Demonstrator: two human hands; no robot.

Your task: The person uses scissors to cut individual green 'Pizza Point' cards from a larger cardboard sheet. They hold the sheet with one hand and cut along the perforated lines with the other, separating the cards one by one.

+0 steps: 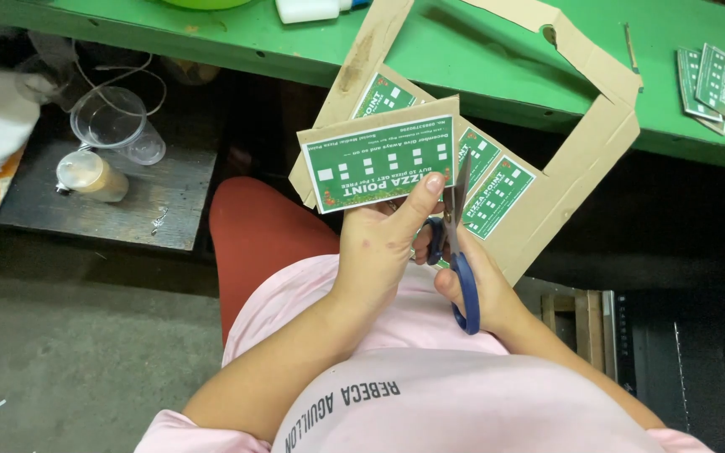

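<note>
Brown cardboard sheet (576, 180) bearing green printed coupons, landmark. Left hand (379, 243) before it, fingers pinching one coupon (377, 161) taut; right hand (484, 289) beside, fingers looped through blue-handled scissors (461, 260), blades mid-cut.

Small craft workshop: paint-worn green workbench (480, 59), cardboard offcuts (564, 159), stacked cut cards (711, 80), concrete floor (69, 352).

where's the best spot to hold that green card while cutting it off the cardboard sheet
Pinch the green card at its lower edge, coming from below on the side away from the scissors, as the left hand does now. It is flat, with that edge free, and the blades work along its right end.
</note>
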